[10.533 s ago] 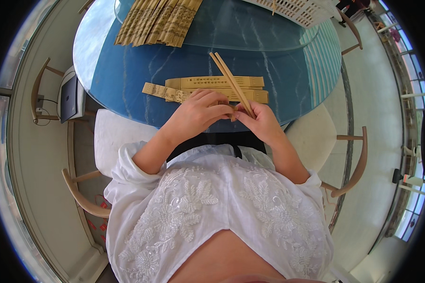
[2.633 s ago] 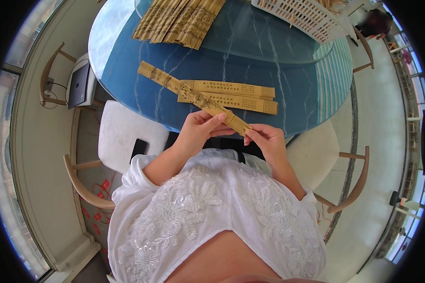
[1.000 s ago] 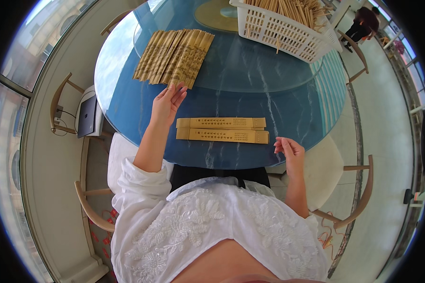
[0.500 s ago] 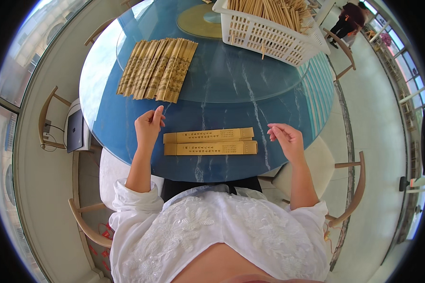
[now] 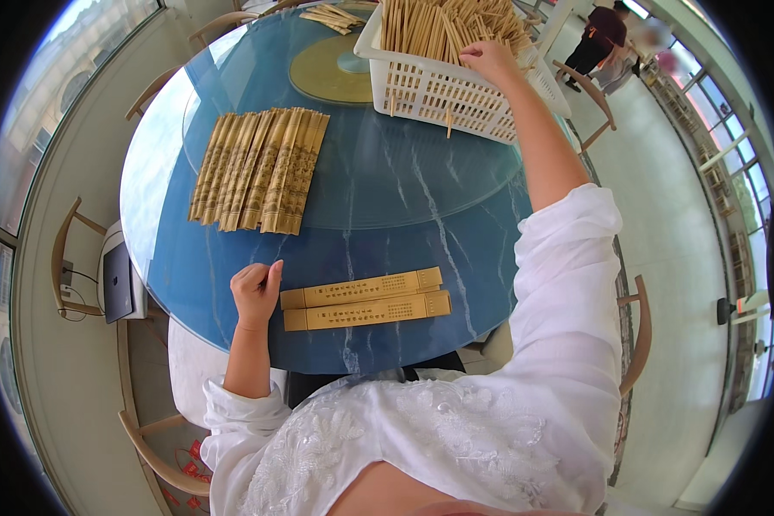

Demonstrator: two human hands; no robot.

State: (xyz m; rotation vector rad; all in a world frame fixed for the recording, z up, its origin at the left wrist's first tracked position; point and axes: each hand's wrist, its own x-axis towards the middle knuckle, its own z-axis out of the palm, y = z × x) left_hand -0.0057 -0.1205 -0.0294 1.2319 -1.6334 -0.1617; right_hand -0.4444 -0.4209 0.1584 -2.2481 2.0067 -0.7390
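My right hand (image 5: 488, 60) reaches far across the round blue table (image 5: 387, 198) into a white slatted basket (image 5: 443, 90) full of bare wooden chopsticks; whether its fingers grip any is not visible. My left hand (image 5: 256, 291) rests loosely curled on the table near the front edge, touching the left end of two tan paper chopstick sleeves (image 5: 365, 300) lying side by side. A fanned row of several filled sleeves (image 5: 260, 168) lies further back on the left.
A yellow disc (image 5: 331, 69) sits at the table's centre, with more sleeves (image 5: 334, 15) beyond it. Wooden chairs ring the table; one on the left holds a grey laptop (image 5: 118, 282). A person (image 5: 598, 39) stands at far right.
My right hand left the table near the two sleeves and stretched forward into the basket. My left hand drew back to the sleeves' left end.
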